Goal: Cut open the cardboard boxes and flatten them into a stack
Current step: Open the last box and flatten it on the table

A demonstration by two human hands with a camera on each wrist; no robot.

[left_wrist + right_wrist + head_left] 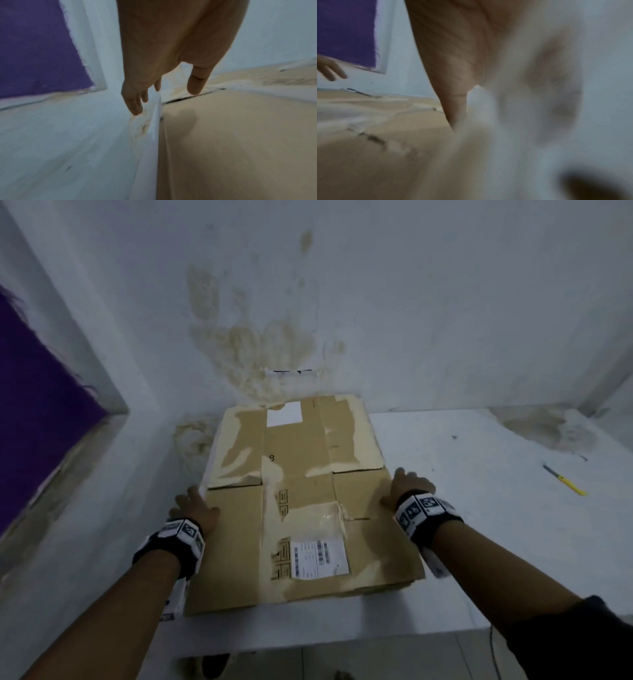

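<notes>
Flattened brown cardboard (301,508), taped and labelled, lies mid-frame on the white worktop (479,474), long axis running toward the top of the frame. The left hand (195,508) and right hand (407,487) rest at its side edges, fingers (133,102) straight, gripping nothing.

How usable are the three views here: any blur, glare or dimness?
Head view: dim but sharp, glare on the tape on the cardboard. Left wrist view: slight motion blur, left hand readable. Right wrist view: heavily blurred, right hand barely legible.

Flattened cardboard box (301,508): brown with pale torn patches, white label (320,558). Worktop (479,508) white, stained. Cutter (565,480) yellow. Wall panel (37,392) purple.
</notes>
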